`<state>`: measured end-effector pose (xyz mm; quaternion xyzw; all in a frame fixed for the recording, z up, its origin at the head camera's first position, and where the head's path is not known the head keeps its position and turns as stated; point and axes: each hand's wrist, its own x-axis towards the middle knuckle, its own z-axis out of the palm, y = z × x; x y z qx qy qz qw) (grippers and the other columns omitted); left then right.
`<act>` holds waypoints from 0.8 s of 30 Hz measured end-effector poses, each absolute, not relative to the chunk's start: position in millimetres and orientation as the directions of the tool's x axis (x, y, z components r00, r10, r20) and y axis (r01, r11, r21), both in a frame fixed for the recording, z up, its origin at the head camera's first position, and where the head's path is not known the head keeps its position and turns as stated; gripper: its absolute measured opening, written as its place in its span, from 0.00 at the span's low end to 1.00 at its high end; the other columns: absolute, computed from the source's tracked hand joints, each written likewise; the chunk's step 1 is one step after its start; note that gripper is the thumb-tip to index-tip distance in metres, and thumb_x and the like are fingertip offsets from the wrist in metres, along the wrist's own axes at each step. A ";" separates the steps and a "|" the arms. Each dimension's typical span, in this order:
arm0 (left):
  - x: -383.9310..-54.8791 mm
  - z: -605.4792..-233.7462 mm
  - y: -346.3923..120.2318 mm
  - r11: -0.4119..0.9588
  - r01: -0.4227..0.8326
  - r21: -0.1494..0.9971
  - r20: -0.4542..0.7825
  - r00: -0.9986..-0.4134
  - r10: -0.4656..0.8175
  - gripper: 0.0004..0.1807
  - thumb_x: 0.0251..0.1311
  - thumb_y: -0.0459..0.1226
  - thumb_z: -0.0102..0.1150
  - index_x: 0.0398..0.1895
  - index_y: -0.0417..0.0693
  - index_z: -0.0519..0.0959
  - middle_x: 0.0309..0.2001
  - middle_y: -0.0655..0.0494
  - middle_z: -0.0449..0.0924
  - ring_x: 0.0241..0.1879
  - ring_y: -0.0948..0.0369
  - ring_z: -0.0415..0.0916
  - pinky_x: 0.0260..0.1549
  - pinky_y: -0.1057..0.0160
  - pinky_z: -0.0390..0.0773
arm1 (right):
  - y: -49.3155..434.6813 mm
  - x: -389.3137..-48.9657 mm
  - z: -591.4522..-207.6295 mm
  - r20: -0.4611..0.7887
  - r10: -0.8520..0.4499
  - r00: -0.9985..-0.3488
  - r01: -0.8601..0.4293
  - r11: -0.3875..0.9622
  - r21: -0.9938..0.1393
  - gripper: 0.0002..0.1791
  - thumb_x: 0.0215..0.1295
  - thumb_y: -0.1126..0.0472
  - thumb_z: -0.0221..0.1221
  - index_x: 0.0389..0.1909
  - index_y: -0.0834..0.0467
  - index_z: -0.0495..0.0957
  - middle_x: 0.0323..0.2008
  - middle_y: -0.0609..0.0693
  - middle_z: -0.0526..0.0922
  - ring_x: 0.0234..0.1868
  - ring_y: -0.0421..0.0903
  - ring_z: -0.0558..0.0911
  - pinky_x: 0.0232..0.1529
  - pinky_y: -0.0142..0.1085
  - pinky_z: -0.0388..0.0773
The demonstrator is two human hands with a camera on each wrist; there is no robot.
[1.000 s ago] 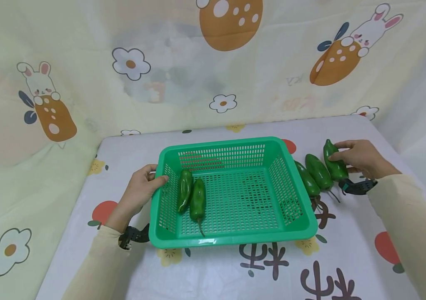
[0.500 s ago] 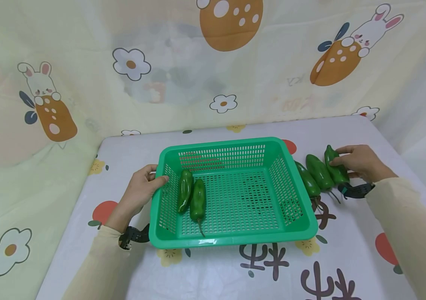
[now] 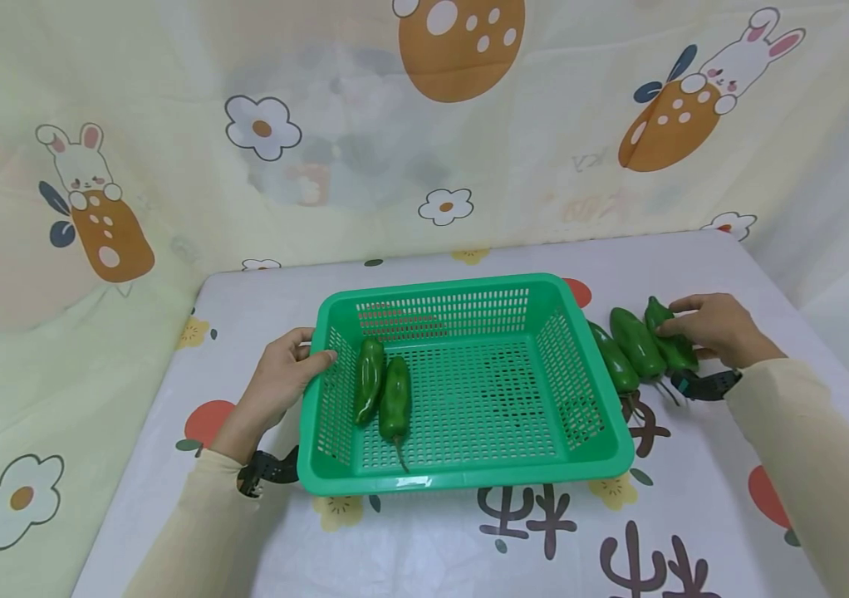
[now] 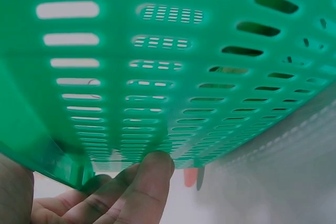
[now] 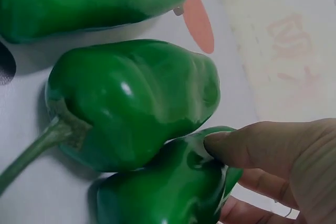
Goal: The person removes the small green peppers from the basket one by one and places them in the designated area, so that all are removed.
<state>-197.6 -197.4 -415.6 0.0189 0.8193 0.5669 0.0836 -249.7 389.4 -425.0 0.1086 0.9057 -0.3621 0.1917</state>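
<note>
— Green glossy pepper lies outermost on our printed tablecloth; our right hand curls round it.
— It could slip, or nudge the neighbouring pepper. Our left hand grips the green slotted plastic basket at its rim.

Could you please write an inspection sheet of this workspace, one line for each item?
Surface: table under a printed cloth.
Job's things: green basket holds two peppers; three peppers lie in a row to its right.
Clutter: nothing seen.
Hands: left hand grips the basket's left rim; right hand holds the outermost pepper, which lies on the table.
Cables: nothing seen; dark straps on both wrists.
Surroundings: cartoon-printed curtain behind and beside the table.
</note>
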 end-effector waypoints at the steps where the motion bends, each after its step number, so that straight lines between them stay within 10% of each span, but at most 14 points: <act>1: -197.7 -415.7 -197.4 0.355 -0.064 0.932 -0.116 -0.985 0.126 0.24 0.71 0.34 0.59 0.67 0.32 0.70 0.49 0.31 0.85 0.35 0.50 0.90 0.33 0.55 0.91 | 388.6 -248.9 -424.1 -0.429 0.057 -0.902 0.337 0.713 -0.614 0.41 0.74 0.52 0.58 0.74 0.76 0.56 0.68 0.81 0.56 0.55 0.69 0.76 0.55 0.57 0.86; 11: -198.8 -416.7 -199.9 0.357 -0.059 0.932 -0.113 -0.985 0.133 0.24 0.71 0.34 0.59 0.66 0.32 0.70 0.49 0.31 0.85 0.35 0.51 0.90 0.34 0.55 0.91 | 371.0 -241.0 -404.7 -0.394 0.099 -0.914 0.333 0.737 -0.588 0.57 0.73 0.31 0.49 0.80 0.71 0.42 0.76 0.81 0.41 0.71 0.85 0.53 0.61 0.82 0.62; 24: -199.3 -414.7 -197.5 0.363 -0.064 0.930 -0.117 -0.985 0.126 0.24 0.71 0.34 0.59 0.66 0.33 0.71 0.50 0.32 0.85 0.36 0.50 0.90 0.33 0.54 0.91 | 311.2 -223.7 -356.1 -0.278 0.023 -0.960 0.212 0.710 -0.672 0.54 0.73 0.32 0.53 0.82 0.66 0.46 0.74 0.78 0.58 0.71 0.78 0.61 0.64 0.79 0.63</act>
